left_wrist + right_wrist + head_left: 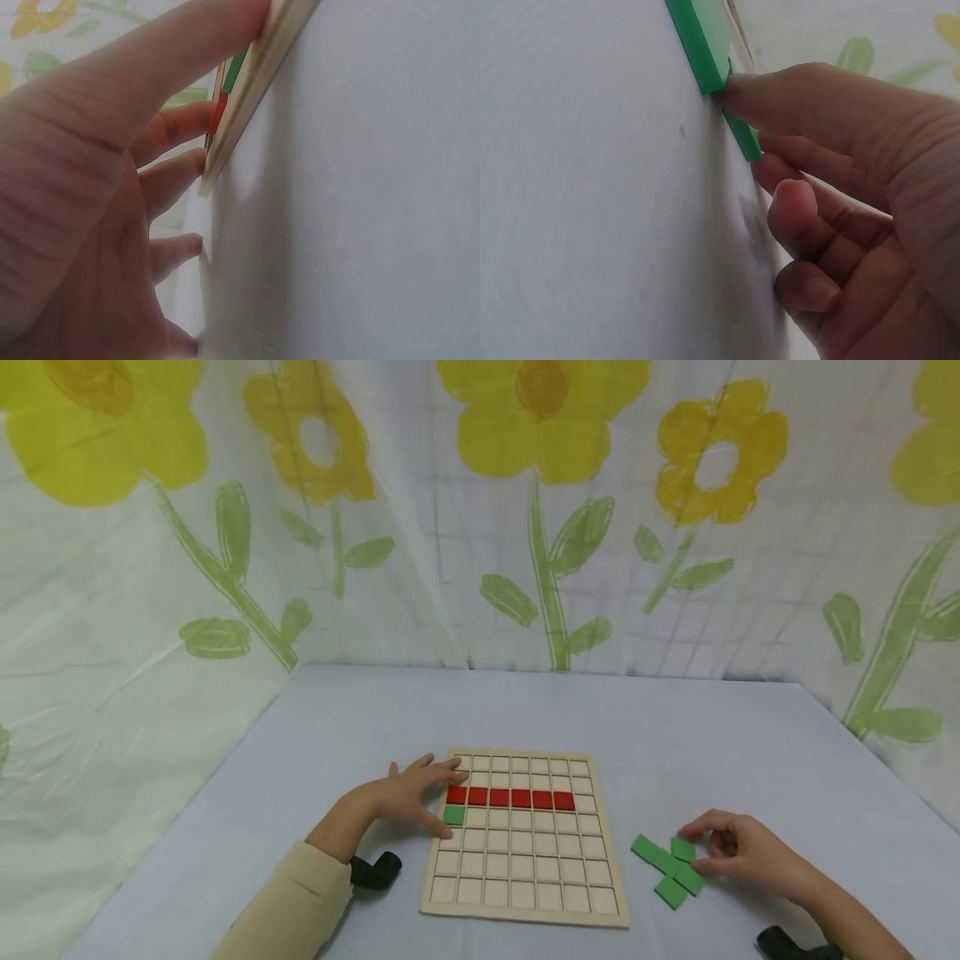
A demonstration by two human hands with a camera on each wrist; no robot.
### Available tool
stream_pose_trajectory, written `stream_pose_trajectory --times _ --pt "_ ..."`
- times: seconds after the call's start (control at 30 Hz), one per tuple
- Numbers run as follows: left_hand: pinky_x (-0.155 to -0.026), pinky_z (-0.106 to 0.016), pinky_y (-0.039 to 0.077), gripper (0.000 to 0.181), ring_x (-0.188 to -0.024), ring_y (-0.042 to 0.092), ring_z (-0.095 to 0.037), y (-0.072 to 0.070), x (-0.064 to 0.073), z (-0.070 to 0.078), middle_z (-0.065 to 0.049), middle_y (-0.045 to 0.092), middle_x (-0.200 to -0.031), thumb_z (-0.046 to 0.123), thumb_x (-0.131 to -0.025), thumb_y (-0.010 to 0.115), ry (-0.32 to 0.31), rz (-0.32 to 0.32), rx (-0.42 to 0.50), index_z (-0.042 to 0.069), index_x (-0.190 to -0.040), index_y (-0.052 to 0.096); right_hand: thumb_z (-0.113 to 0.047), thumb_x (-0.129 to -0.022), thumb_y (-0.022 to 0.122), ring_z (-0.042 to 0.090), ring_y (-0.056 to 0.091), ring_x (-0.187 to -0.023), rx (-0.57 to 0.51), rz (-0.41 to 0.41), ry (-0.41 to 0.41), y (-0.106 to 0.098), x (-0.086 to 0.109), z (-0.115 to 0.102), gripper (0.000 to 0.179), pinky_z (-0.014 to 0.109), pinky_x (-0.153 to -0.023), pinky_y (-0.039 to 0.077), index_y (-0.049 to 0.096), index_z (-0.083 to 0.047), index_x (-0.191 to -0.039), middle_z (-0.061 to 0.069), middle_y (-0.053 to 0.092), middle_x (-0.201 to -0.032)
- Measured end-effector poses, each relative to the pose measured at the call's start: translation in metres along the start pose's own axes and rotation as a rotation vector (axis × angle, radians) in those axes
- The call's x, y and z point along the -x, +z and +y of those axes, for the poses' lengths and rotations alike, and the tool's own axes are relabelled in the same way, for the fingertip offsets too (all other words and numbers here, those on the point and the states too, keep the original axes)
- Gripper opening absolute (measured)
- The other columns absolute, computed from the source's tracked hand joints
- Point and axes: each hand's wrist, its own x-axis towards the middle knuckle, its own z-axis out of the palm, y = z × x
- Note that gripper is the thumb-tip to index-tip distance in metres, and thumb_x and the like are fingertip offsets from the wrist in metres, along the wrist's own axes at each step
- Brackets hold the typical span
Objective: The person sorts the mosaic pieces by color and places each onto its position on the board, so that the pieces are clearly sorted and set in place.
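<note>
A square wooden grid board (525, 920) lies on the table, its third row holding several red tiles (499, 797). One green tile (453, 815) fills the leftmost cell just below them. My left hand (405, 793) rests on the board's left edge with spread fingers; in the left wrist view its thumb (187, 45) touches the rim. Right of the board lie several loose green square tiles (671, 892). Over them, my right hand (757, 856) pinches the nearest upper green tile (682, 849) between thumb and forefinger, the other fingers curled.
The white table (360, 710) extends around the board to a back edge. Behind it hangs a white curtain (420, 527) with yellow flowers. Black straps with camera mounts (378, 871) sit at both wrists.
</note>
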Motion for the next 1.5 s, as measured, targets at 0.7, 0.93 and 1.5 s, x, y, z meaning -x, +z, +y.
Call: stream_pose_trajectory --times 0.7,0.93,1.5 --pt "-0.106 -0.069 -0.007 0.079 -0.145 0.002 -0.032 -0.001 -0.002 0.002 0.004 0.021 -0.156 0.041 -0.068 0.080 -0.010 0.001 -0.012 0.027 -0.138 0.046 -0.008 -0.077 0.073 0.003 0.045 -0.059 -0.012 0.022 -0.068 0.001 0.003 0.004 0.023 0.024 -0.046 0.036 0.065 -0.003 -0.098 -0.010 0.059 -0.090" --pt "-0.106 -0.070 -0.007 0.080 -0.145 0.002 -0.034 -0.001 -0.001 0.002 0.003 0.021 -0.156 0.042 -0.068 0.080 -0.010 0.003 -0.016 0.026 -0.138 0.045 -0.009 -0.077 0.073 0.002 0.044 -0.059 0.000 0.018 -0.035 0.001 0.002 0.003 0.021 0.024 -0.046 0.036 0.064 -0.004 -0.096 -0.004 0.056 -0.080" --pt "-0.106 -0.069 -0.007 0.080 -0.145 0.002 -0.033 0.001 -0.001 0.001 0.004 0.020 -0.156 0.042 -0.068 0.080 -0.010 0.003 -0.008 0.027 -0.138 0.045 -0.006 -0.081 0.069 0.003 0.042 -0.054 -0.031 0.029 -0.012 -0.007 -0.006 -0.007 0.024 0.025 -0.044 0.036 0.063 0.004 -0.102 -0.008 0.052 -0.067"
